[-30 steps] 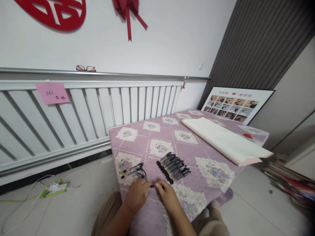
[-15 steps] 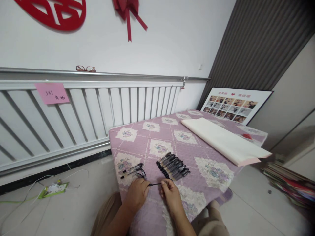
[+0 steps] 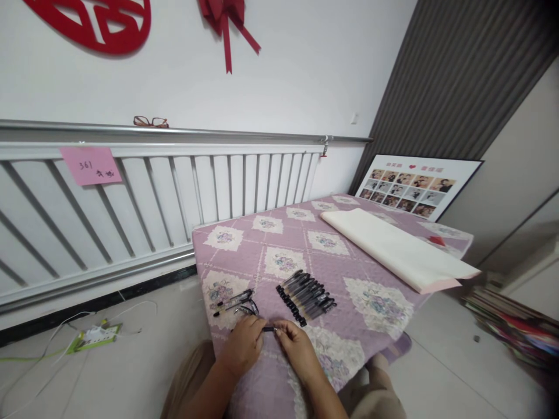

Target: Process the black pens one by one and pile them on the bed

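Just above the near part of the table, my left hand (image 3: 245, 343) is closed round a black pen (image 3: 268, 329), and its barrel pokes out toward the right. At that end, the fingers of my right hand (image 3: 297, 344) pinch a thin piece that looks like the pen's refill, mostly hidden by the fingertips. Beyond my right hand lies a row of several black pens (image 3: 308, 294), side by side with their ends lined up. A few loose pens (image 3: 236, 299) lie past my left hand, close to the table's left edge.
A purple flowered cloth (image 3: 301, 247) covers the table. Across its right side lies a large folded cream sheet (image 3: 393, 247), with a photo board (image 3: 417, 186) leaning behind. A white radiator (image 3: 174, 186) runs along the wall. On the floor at left is a power strip (image 3: 96, 337) with cables.
My right hand has moved left, closer to my left hand. The thin dark length that showed between the hands is now mostly out of sight.
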A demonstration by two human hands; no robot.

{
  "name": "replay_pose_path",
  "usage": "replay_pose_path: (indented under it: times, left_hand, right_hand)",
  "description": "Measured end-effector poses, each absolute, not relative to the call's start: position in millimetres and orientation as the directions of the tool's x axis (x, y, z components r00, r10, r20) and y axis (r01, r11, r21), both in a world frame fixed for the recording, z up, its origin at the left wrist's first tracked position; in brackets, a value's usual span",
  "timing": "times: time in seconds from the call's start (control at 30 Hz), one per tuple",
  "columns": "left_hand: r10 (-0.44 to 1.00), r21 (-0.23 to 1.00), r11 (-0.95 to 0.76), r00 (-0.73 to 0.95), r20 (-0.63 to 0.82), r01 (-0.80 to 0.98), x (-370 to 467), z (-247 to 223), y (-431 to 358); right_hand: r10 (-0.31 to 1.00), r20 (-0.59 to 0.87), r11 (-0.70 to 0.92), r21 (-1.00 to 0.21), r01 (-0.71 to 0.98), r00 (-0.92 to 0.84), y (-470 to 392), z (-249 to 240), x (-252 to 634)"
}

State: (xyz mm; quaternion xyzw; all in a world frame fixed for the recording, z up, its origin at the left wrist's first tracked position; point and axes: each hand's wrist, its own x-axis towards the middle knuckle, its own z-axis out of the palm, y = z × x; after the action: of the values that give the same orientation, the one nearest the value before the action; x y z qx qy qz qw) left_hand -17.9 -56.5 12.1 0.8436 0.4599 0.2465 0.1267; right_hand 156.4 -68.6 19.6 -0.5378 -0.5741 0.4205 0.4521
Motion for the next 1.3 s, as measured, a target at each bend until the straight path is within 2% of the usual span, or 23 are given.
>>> replay_pose_path:
  times: [0.4, 0.6, 1.1, 1.3]
  left_hand:
    - [0.838, 0.412, -0.546, 0.491, 0.240, 0.730, -18.0, 17.6, -55.4]
    - [0.834, 0.398, -0.552, 0.498, 0.239, 0.733, -18.7, 18.7, -56.5]
    - [0.834, 0.432, -0.551, 0.487, 0.258, 0.714, -19.1, 22.2, -58.8]
    - [0.813, 0.381, -0.582, 0.527, 0.247, 0.718, -18.4, 21.3, -56.2]
  right_hand:
    - [0.994, 0.107, 0.101, -0.962, 0.253, 0.012, -68.4, 18.1, 156.7]
    - [0.989, 0.109, 0.081, -0.965, 0.249, 0.101, -67.0, 15.4, 156.5]
    - [0.997, 0.062, 0.073, -0.969, 0.238, -0.055, -70.2, 23.3, 153.8]
    - [0.995, 0.054, 0.073, -0.963, 0.260, -0.082, -72.1, 26.6, 151.7]
